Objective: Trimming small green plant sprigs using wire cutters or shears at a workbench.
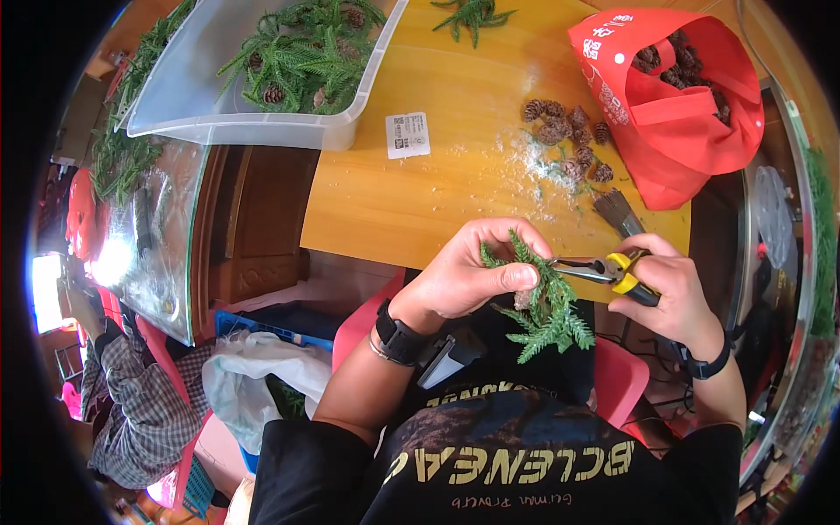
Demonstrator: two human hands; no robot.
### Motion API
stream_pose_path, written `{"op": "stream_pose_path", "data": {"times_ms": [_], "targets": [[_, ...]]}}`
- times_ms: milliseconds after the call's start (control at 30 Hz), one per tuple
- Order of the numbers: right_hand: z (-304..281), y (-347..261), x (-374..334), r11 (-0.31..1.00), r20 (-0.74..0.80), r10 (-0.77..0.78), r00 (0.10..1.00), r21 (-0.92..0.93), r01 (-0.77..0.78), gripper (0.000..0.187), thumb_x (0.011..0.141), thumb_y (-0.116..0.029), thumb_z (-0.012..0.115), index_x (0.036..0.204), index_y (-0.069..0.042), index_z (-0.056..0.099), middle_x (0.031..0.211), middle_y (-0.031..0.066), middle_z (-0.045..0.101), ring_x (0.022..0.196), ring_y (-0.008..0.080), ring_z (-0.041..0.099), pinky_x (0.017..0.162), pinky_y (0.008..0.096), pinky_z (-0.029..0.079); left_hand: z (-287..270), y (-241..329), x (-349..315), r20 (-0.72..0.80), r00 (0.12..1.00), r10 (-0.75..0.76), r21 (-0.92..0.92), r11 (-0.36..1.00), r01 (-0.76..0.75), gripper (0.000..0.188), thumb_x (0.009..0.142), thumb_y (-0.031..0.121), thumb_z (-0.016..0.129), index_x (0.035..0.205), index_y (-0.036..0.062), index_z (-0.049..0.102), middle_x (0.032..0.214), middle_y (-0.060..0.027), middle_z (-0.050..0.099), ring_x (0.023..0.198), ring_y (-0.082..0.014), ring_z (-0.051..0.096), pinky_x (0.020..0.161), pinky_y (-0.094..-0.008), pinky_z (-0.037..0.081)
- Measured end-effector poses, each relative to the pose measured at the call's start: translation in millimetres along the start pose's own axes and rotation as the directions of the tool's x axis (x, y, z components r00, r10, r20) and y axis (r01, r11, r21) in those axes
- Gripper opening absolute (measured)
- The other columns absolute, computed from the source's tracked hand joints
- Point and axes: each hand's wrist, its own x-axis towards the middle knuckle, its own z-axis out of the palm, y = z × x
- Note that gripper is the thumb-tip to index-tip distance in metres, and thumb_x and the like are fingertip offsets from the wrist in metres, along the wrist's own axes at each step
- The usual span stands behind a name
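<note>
My left hand [477, 276] pinches a green artificial pine sprig [551, 319] between thumb and fingers, held in front of my chest. A brownish bit, perhaps a pine cone, shows partly among its needles under my thumb. In my right hand [674, 284] is a pair of long-nose pliers [617, 269] with yellow and black handles. The jaws point left and reach the top of the sprig near my left fingertips; what they grip is too small to make out. Beyond the pliers, a bundle of dark thin wires or stems [617, 210] lies at the table edge.
On the yellow table [376, 206] lie loose pine cones [569, 131] among white crumbs, a white label card [408, 135] and another sprig [472, 16]. A clear bin [245, 131] holds sprigs with cones. The red bag [647, 131] contains more cones. At left sits another person in a checked sleeve [144, 411].
</note>
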Motion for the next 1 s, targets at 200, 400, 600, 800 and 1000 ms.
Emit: {"op": "stream_pose_path", "data": {"times_ms": [200, 400, 600, 800, 1000], "targets": [[0.8, 3.1, 2.3, 1.000, -0.023, -0.019, 1.000, -0.018, 0.019, 0.037, 0.066, -0.028, 0.077, 0.066, -0.002, 0.050, 0.067, 0.0106, 0.056, 0.085, 0.0332, 0.059, 0.065, 0.0375, 0.046, 1.3, 1.9, -1.0, 0.033, 0.998, -0.047, -0.038, 0.998, 0.048, 0.035, 0.079, 0.025, 0.071, 0.095, -0.0023, 0.056, 0.084, -0.0113, 0.063, 0.063, -0.0094, 0.055, 0.053, -0.0204, 0.043], [0.8, 5.3, 2.7, 0.997, -0.014, -0.054, 0.998, -0.049, 0.054, 0.033, 0.062, -0.019, 0.079, 0.065, -0.002, 0.050, 0.066, 0.0108, 0.055, 0.080, 0.0325, 0.059, 0.063, 0.0366, 0.047, 2.5, 3.1, -1.4, 0.023, 0.998, -0.064, -0.048, 0.997, 0.066, 0.035, 0.079, 0.025, 0.071, 0.095, -0.0023, 0.056, 0.084, -0.0119, 0.063, 0.061, -0.0082, 0.054, 0.053, -0.0196, 0.042], [4.2, 3.7, -2.2, 0.996, -0.050, -0.050, 0.997, -0.075, 0.047, 0.032, 0.061, -0.014, 0.078, 0.065, -0.002, 0.050, 0.064, 0.0116, 0.055, 0.078, 0.0319, 0.059, 0.062, 0.0353, 0.048, 0.5, 2.2, -1.4, 0.030, 0.996, -0.089, -0.054, 0.994, 0.091, 0.033, 0.079, 0.022, 0.071, 0.096, -0.0022, 0.056, 0.084, -0.0106, 0.063, 0.061, -0.0091, 0.056, 0.054, -0.0200, 0.044], [-1.9, -0.2, -5.6, 0.996, 0.037, 0.065, 0.997, 0.053, -0.066, 0.025, 0.060, -0.013, 0.077, 0.073, 0.000, 0.059, 0.072, 0.0121, 0.060, 0.080, 0.0318, 0.059, 0.070, 0.0353, 0.048, 0.2, -0.6, -0.2, 0.006, 1.000, -0.014, -0.029, 0.999, 0.014, 0.032, 0.081, 0.021, 0.069, 0.100, -0.0012, 0.054, 0.089, -0.0116, 0.061, 0.068, -0.0135, 0.059, 0.060, -0.0247, 0.047], [-11.5, -3.9, -37.6, 0.878, -0.148, 0.465, 0.873, 0.206, -0.433, 0.019, 0.066, -0.007, 0.067, 0.083, 0.000, 0.065, 0.092, 0.0118, 0.061, 0.079, 0.0189, 0.060, 0.069, 0.0275, 0.045, -4.8, -0.8, 2.8, -0.052, 0.999, 0.001, -0.095, 0.995, -0.006, 0.030, 0.084, 0.018, 0.064, 0.107, 0.0017, 0.052, 0.104, -0.0094, 0.058, 0.086, -0.0178, 0.060, 0.074, -0.0308, 0.049]]}}
